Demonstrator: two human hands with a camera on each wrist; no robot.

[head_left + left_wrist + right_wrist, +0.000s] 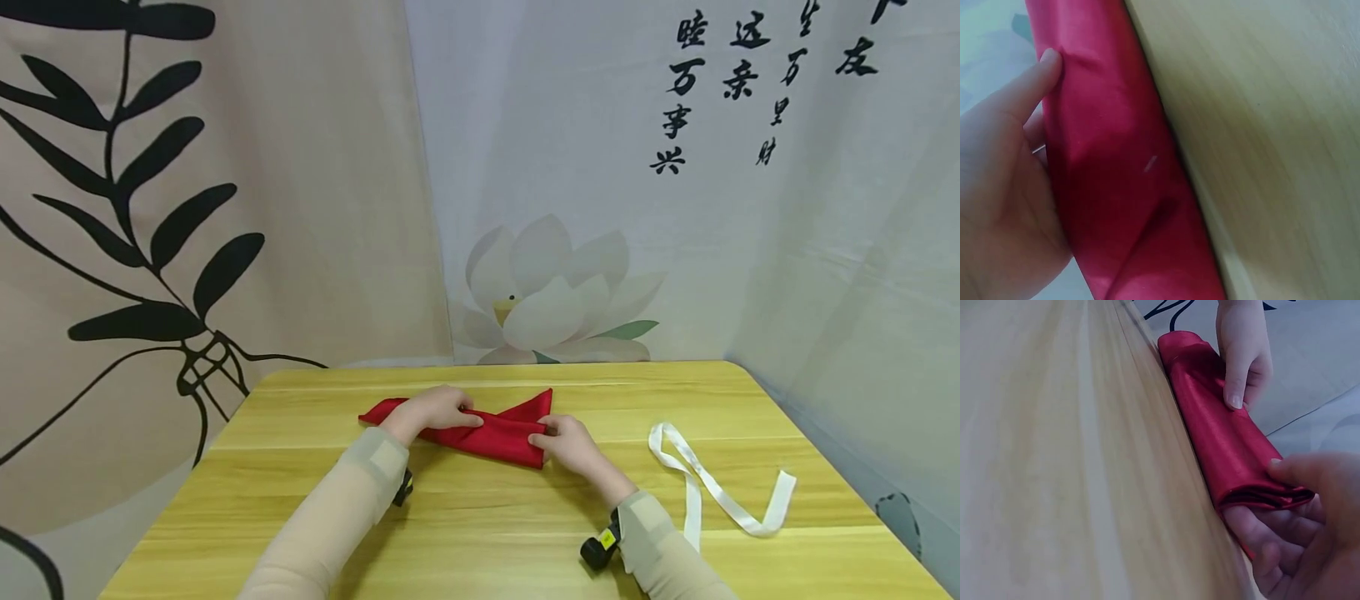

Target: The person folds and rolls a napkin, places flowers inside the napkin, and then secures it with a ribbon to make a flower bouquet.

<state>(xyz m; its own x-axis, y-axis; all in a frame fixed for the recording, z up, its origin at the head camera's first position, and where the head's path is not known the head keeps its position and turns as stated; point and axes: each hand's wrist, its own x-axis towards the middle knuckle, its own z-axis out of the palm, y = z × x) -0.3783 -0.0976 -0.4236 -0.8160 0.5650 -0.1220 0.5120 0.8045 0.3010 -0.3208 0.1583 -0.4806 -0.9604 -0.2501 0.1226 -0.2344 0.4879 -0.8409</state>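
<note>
A shiny red cloth [498,440], folded into a long flat strip, lies across the far half of the table. Pointed corners stick out at its left end and at its upper right. My left hand [437,411] pinches the strip's far edge near the middle, thumb on top, as the left wrist view also shows. At the right end, my right hand [572,447] grips the folded layers with the thumb above and fingers beneath. Stacked folds show at that open end of the cloth [1229,437] in the right wrist view.
A white ribbon [782,497] lies in a loose loop on the wooden table [480,537], right of my right hand. A black wrist camera [598,550] sits at my right wrist. Behind the table hangs a printed curtain [337,183].
</note>
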